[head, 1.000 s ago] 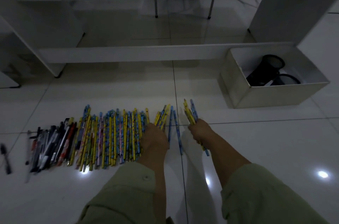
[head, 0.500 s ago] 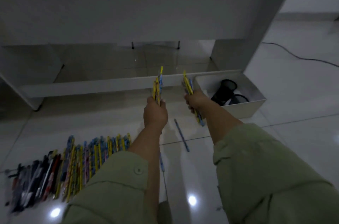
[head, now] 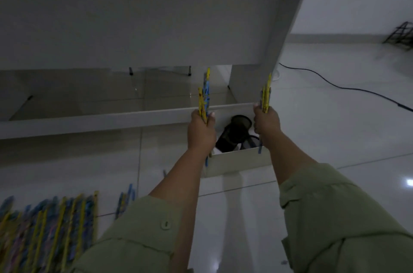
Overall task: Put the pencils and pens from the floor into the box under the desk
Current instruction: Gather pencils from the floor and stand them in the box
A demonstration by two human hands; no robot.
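Observation:
My left hand (head: 201, 130) grips a bunch of yellow and blue pencils (head: 204, 98) that stand upright above its fist. My right hand (head: 266, 122) holds a second bunch of pencils (head: 266, 96) the same way. Both hands hover over the white box (head: 237, 161), which sits on the floor beside the desk leg. Inside the box lies a black cylindrical object (head: 234, 131). A row of coloured pencils (head: 49, 228) stays on the floor at lower left, with a few loose ones (head: 125, 199) nearer the middle.
The white desk (head: 134, 15) fills the upper view, its low crossbar (head: 89, 121) running left of the box. A black cable (head: 346, 88) trails across the tiles at right. A dark wire object (head: 400, 35) stands far right.
Both hands have lifted off the floor with their pencil bunches and moved forward and right to above the box. The view swung right, so the pens left the frame.

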